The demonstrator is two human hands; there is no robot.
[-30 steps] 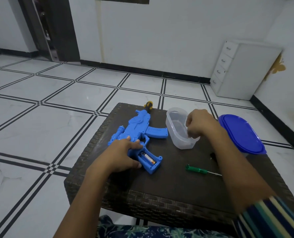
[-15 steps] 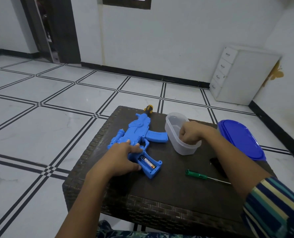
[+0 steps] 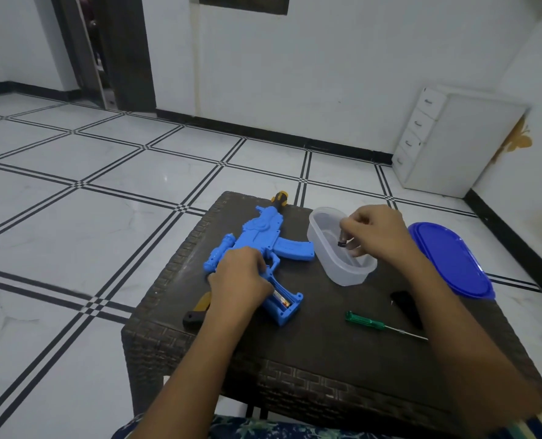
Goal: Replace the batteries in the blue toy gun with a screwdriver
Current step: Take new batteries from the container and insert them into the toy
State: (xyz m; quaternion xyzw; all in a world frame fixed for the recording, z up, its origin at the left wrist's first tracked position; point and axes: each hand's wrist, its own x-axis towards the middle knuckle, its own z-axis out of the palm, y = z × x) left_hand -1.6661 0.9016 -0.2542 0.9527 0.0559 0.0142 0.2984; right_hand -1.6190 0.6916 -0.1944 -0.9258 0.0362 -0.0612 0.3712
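- No text, brand, number or sign is showing clearly enough to be read.
- The battery (image 3: 281, 301) in the open grip of the blue toy gun (image 3: 264, 236) is showing a coloured wrapper, but its print is too small to make out.
- The small dark cylinder (image 3: 342, 243) is showing no legible marking.

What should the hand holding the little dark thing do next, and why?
Probably carry it to the open compartment of the blue toy gun and fit it in. The right hand pinches a small dark cylinder, battery-like, over the clear tub; the left hand holds the gun, where one battery lies.
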